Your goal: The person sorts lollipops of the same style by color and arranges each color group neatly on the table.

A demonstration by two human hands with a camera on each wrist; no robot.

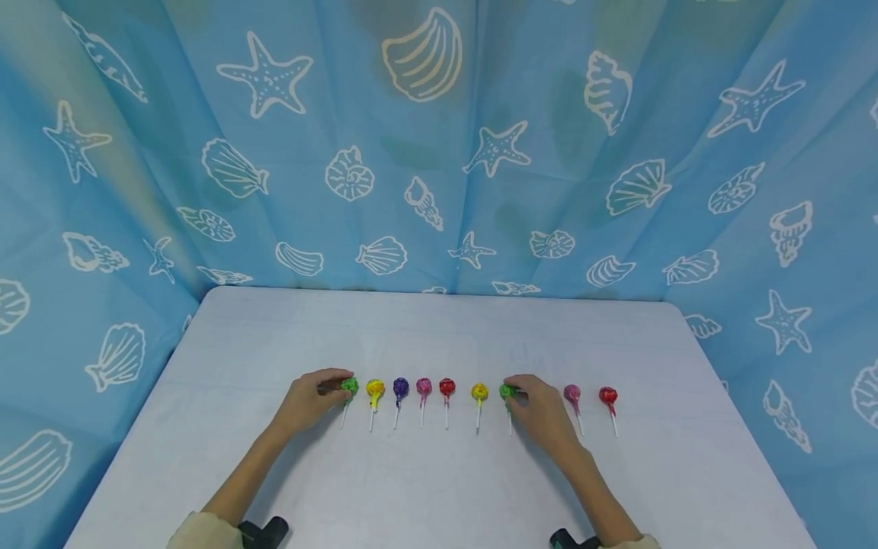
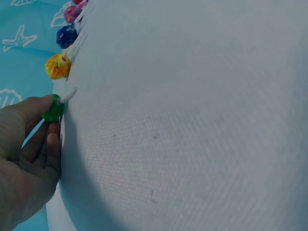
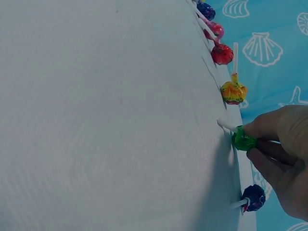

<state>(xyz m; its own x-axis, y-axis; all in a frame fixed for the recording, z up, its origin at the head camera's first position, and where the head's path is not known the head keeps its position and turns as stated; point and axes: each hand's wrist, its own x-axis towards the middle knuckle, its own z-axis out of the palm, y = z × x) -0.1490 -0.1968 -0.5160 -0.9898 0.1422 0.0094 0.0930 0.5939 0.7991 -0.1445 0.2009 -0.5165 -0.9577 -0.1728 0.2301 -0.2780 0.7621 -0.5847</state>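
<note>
- Head view: Well apart, the left hand pinches a green lollipop between seven and eight o'clock on a white table; the right hand pinches a second green lollipop at five, both by the head, likely a surer hold than the stick.
- Left wrist: The first green lollipop sits at nine o'clock, partly covered; a red lollipop at eleven is cut off.
- Right wrist: A blue lollipop appears near four o'clock; the hand apparently hides it from the head view.
</note>
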